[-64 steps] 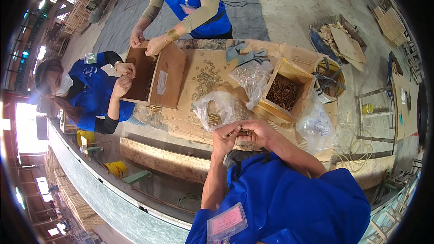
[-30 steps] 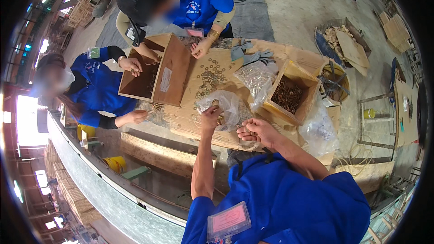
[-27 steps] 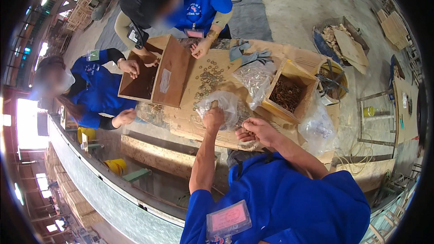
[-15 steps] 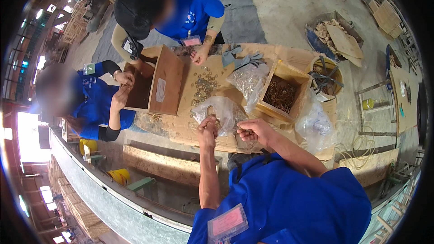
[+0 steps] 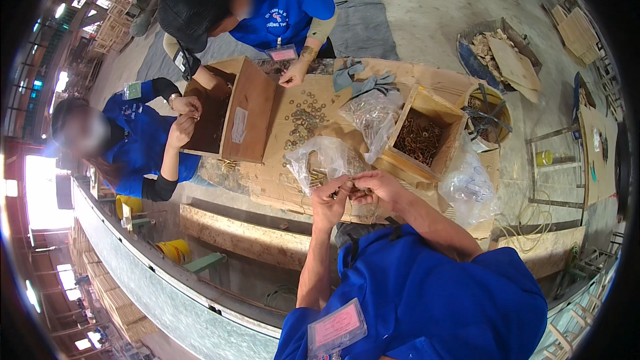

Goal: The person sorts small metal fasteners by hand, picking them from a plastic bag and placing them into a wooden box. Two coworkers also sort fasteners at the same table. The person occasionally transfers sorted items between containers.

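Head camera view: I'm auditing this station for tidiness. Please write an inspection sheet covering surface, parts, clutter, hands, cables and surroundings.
Surface: flat brown cardboard beneath most items.
Parts: loose ring-shaped metal washers; open clear plastic bag with brass-coloured pieces; square pale-wood box of coppery fasteners.
Clutter: grey fabric gloves; crumpled clear plastic sack.
Hands: bare left hand and right hand meet at the fingertips; anything pinched is too small to identify.
Cables: thin pale loops on the floor, right; cable or hose, cannot tell.
Surroundings: far co-worker in blue and left co-worker in blue beside a reddish-brown wooden crate.
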A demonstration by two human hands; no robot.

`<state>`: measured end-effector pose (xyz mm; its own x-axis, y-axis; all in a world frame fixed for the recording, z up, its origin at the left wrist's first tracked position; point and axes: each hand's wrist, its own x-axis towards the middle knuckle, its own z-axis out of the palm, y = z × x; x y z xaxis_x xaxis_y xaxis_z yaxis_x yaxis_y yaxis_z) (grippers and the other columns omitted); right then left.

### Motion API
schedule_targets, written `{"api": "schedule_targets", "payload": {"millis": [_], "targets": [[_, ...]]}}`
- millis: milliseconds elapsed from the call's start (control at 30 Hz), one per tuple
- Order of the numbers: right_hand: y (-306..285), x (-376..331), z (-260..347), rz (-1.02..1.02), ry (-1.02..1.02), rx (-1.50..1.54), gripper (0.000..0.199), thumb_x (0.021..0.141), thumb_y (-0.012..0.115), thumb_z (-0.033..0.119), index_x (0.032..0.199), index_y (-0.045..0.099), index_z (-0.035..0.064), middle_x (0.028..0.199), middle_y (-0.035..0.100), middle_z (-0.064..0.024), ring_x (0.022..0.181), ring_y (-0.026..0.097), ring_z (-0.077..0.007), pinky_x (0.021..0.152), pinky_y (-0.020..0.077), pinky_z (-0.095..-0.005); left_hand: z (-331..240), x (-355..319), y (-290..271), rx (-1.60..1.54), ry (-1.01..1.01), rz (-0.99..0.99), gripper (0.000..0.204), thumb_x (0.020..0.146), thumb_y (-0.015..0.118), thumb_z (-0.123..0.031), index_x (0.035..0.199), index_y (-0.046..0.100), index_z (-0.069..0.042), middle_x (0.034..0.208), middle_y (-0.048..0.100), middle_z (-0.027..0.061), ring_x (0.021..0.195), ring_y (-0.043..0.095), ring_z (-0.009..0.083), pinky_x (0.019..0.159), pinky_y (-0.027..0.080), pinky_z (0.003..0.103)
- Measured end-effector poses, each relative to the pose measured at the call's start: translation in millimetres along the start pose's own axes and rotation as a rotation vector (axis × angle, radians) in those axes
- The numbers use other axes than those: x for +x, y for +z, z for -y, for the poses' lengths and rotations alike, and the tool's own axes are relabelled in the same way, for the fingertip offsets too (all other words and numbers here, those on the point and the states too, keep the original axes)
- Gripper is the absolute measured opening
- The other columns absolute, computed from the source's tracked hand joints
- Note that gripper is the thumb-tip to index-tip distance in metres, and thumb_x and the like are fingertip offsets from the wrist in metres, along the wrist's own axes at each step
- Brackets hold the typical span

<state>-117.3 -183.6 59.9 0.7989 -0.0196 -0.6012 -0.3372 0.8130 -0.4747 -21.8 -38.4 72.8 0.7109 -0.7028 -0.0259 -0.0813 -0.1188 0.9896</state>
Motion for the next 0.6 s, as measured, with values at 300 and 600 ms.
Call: {"api": "schedule_targets", "payload": {"millis": [300, 600], "targets": [[-9, -1, 2, 0.069, -0.029, 0.01, 0.028, 0.095, 0.062, 0.018, 0.118, 0.062, 0.0018, 0.106, 0.068, -0.0088, 0.092, 0.067, -0.0152, 0.084, 0.0572, -0.0315, 5, 5, -5, -0.277, -0.331, -0.063, 0.038, 0.093, 0.066, -0.019, 0.126, 0.059, -0.001, 0.064, 0.059, 0.0018, 0.055, 0.052, 0.0094, 0.047, 0.041, 0.024], [15, 5, 5, -0.014, 0.032, -0.085, 0.033, 0.097, 0.058, 0.015, 0.125, 0.055, -0.0019, 0.109, 0.066, -0.0109, 0.093, 0.066, -0.0176, 0.084, 0.0569, -0.0307, 35, 11, -7, -1.127, -0.355, -0.16, 0.026, 0.095, 0.061, -0.03, 0.1, 0.062, -0.005, 0.07, 0.054, 0.0008, 0.051, 0.043, 0.0099, 0.043, 0.034, 0.023]]}}
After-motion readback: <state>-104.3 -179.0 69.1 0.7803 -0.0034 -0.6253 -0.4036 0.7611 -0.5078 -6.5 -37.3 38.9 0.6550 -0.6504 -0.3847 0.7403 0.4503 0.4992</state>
